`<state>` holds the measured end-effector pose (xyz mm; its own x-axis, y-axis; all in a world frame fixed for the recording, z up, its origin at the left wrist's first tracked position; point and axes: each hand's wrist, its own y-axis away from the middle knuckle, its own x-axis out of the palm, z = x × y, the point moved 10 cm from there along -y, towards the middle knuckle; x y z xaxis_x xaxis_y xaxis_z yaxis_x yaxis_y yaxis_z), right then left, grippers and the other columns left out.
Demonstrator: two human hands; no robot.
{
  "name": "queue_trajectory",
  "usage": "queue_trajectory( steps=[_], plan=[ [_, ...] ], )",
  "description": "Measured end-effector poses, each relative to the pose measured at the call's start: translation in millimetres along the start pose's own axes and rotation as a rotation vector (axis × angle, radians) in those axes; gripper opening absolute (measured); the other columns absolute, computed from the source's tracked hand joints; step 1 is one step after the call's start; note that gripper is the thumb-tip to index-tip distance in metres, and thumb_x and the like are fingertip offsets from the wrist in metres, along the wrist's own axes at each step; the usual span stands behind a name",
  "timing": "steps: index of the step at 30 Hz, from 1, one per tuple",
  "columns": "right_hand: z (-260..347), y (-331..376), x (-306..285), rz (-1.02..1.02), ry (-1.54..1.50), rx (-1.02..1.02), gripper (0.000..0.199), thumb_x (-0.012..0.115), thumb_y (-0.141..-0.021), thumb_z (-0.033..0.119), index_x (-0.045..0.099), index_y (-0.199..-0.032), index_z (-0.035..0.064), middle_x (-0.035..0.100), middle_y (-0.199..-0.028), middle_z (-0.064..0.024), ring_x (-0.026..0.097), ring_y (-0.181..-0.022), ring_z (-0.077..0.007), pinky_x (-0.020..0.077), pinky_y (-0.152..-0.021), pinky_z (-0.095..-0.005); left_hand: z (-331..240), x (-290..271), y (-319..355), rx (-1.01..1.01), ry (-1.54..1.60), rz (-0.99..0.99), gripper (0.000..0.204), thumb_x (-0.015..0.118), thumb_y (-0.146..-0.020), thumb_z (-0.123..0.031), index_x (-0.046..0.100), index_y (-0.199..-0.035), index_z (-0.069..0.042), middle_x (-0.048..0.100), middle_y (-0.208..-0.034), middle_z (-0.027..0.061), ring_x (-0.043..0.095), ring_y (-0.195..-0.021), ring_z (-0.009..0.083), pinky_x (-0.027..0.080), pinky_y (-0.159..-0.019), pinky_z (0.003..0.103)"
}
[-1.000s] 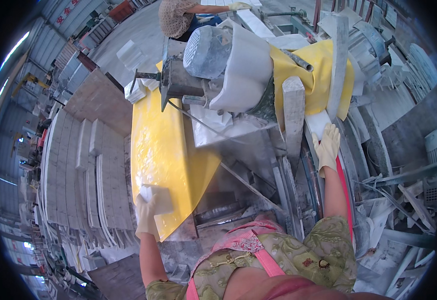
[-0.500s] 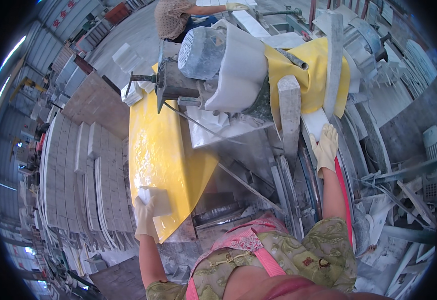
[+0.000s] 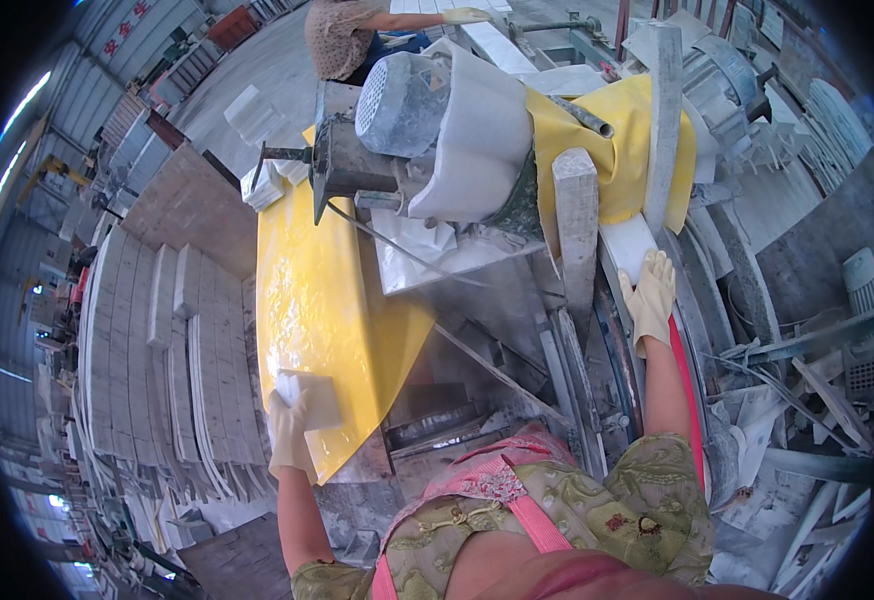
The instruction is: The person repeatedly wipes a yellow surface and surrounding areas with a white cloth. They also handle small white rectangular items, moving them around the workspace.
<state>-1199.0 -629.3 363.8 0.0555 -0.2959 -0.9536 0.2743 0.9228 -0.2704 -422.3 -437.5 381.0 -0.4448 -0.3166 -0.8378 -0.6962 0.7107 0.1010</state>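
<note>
Plainly, the white flat strip of stone-like material (image 3: 629,243) lies lengthwise on a narrow track, its far end running toward a hanging yellow sheet (image 3: 622,150). On its near end rests the right hand (image 3: 649,305), in a cream rubber glove, palm down, fingers extended and the thumb spread wide. Just below this hand, a thin red band (image 3: 685,390) runs along the track toward the person.

Over on the other side, the left hand (image 3: 289,430), gloved alike, touches the left edge of a pale, squarish flat piece (image 3: 319,402). I cannot tell whether its fingers are closed around that edge. The piece lies on the lower part of a long, wet, shiny yellow sheet (image 3: 307,280).

Between the hands and farther off sits a grey cylindrical motor with a grilled end (image 3: 397,105), beside a rounded white cover (image 3: 477,135). A blunt grey post (image 3: 576,205) and a taller grey one (image 3: 666,120) stand by the white strip.

Left of the long yellow sheet are rows of greyish-white slabs (image 3: 122,350). At the top, a co-worker in a patterned top (image 3: 337,40) reaches a gloved hand (image 3: 465,15) toward another white strip (image 3: 497,46).
</note>
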Motion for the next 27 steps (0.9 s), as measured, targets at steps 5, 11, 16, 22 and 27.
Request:
queue_trajectory(
  steps=[5, 11, 16, 22, 27],
  plan=[
    [-1.8, 3.4, 0.2, -0.001, 0.005, 0.002, 0.081, 0.06, -0.095, 0.049, 0.041, -0.149, -0.0082, 0.043, -0.153, -0.0323, 0.038, -0.144, -0.0457, 0.025, -0.123, -0.0498, -9.5, -2.7, 7.3, -0.003, -0.026, -0.004, 0.072, 0.082, -0.076, -0.044, 0.058, -0.126, 0.001, 0.068, -0.116, 0.0243, 0.069, -0.107, 0.0381, 0.053, -0.09, 0.044],
    [-2.9, 6.3, -1.1, 0.037, 0.019, 0.014, 0.081, 0.059, -0.096, 0.049, 0.039, -0.151, -0.0073, 0.041, -0.155, -0.0322, 0.036, -0.146, -0.0454, 0.024, -0.124, -0.0493, -18.2, -6.3, 12.0, 0.034, -0.006, -0.034, 0.068, 0.082, -0.078, -0.042, 0.058, -0.125, 0.003, 0.069, -0.113, 0.0244, 0.069, -0.104, 0.0383, 0.054, -0.088, 0.044],
    [-4.8, 9.1, -1.4, 0.074, 0.035, 0.028, 0.081, 0.057, -0.097, 0.05, 0.038, -0.153, -0.0061, 0.039, -0.156, -0.0321, 0.034, -0.147, -0.045, 0.0226, -0.125, -0.0479, -17.6, -5.0, 10.8, 0.051, -0.011, -0.036, 0.066, 0.082, -0.08, -0.039, 0.057, -0.125, 0.004, 0.068, -0.112, 0.0254, 0.068, -0.103, 0.0393, 0.053, -0.088, 0.044],
    [-7.0, 13.4, -1.8, 0.024, 0.008, 0.021, 0.08, 0.061, -0.095, 0.048, 0.041, -0.149, -0.0077, 0.041, -0.154, -0.0327, 0.036, -0.145, -0.0464, 0.0243, -0.124, -0.0506, -17.9, -4.7, 11.4, 0.041, 0.006, -0.025, 0.062, 0.083, -0.081, -0.035, 0.058, -0.123, 0.004, 0.069, -0.111, 0.0254, 0.068, -0.101, 0.0387, 0.053, -0.087, 0.044],
    [-9.0, 16.4, -1.3, 0.018, -0.001, 0.007, 0.08, 0.061, -0.095, 0.047, 0.04, -0.149, -0.0084, 0.041, -0.154, -0.0328, 0.036, -0.145, -0.0465, 0.024, -0.124, -0.0505, -21.3, -5.1, 13.0, 0.056, 0.036, -0.018, 0.059, 0.083, -0.082, -0.032, 0.058, -0.122, 0.004, 0.069, -0.109, 0.0243, 0.069, -0.099, 0.037, 0.053, -0.086, 0.044]
  ],
)
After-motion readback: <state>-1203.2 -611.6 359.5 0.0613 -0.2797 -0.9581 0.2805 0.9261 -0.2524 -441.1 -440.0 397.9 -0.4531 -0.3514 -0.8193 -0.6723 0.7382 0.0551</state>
